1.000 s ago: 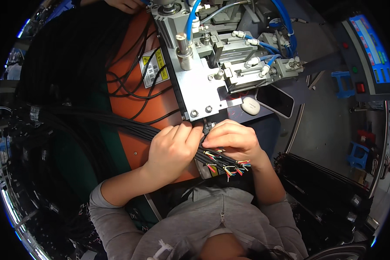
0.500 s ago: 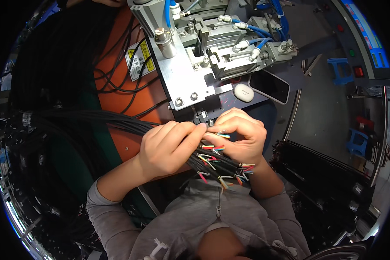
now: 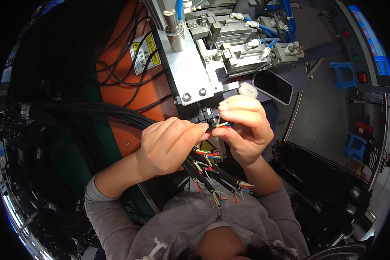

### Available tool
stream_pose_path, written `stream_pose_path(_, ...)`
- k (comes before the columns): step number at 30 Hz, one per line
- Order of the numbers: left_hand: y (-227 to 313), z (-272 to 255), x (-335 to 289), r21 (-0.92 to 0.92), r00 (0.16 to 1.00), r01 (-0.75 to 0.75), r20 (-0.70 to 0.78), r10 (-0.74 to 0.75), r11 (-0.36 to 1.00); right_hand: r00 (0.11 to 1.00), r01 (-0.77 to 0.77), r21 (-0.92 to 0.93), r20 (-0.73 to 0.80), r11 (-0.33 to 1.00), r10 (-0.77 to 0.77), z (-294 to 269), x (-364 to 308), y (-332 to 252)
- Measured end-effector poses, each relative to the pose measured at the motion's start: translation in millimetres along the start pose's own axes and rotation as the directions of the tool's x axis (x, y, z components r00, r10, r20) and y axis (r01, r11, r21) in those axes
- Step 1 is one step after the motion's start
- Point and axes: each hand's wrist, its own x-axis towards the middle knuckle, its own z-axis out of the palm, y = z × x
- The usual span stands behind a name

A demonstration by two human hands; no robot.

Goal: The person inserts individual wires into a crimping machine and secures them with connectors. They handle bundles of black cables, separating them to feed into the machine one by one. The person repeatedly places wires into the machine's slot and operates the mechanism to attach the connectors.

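Observation:
My left hand (image 3: 169, 145) is closed around a bundle of black cables (image 3: 121, 115), with its thumb and forefinger pinching one cable near its end. From that end fan out thin coloured wires (image 3: 224, 125). My right hand (image 3: 249, 130) curls about these wires, its thumb touching them from below and a pale strand rising to its fingertip. Below my hands hang several other sleeved cable ends (image 3: 207, 157) with stripped-out coloured wires. Just behind the fingers is a small dark fixture (image 3: 203, 116) at the front of the machine.
A metal machine (image 3: 195, 73) with clamps and blue air hoses (image 3: 268, 31) stands ahead. Beside it lie a phone (image 3: 273, 86) and a white rounded case (image 3: 248, 90). A warning label (image 3: 145, 54) is on the orange surface. More black cables (image 3: 325, 177) lie at right, near blue stools (image 3: 343, 74).
My right hand has drawn slightly away from my left and its fingers have spread wider around the wires. The hanging cable ends have shifted, and the whole view has moved a little.

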Motion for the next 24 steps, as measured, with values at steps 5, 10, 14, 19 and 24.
stream_pose_path(5,-3,2,-1,-0.036,0.999,-0.032,-0.04,0.031,0.999,0.983,-0.094,0.07,0.165,0.993,0.082,-4,2,2)
stream_pose_path(10,-2,3,-3,0.012,0.999,0.0,0.033,0.0,1.0,0.804,-0.593,0.362,0.226,0.719,0.55,-5,5,-10)
stream_pose_path(14,-1,7,-5,0.087,1.0,0.007,0.017,-0.009,0.996,0.869,-0.492,0.219,0.064,0.843,0.49,-1,1,-10)
stream_pose_path(19,-1,10,-7,0.231,0.999,-0.013,0.043,0.004,0.973,0.951,-0.27,-0.244,0.083,0.931,0.297,-9,0,-10)
stream_pose_path(24,0,10,-10,0.301,0.989,-0.073,0.142,0.031,0.951,0.649,-0.76,0.138,0.215,0.635,0.73,-27,-7,-6)
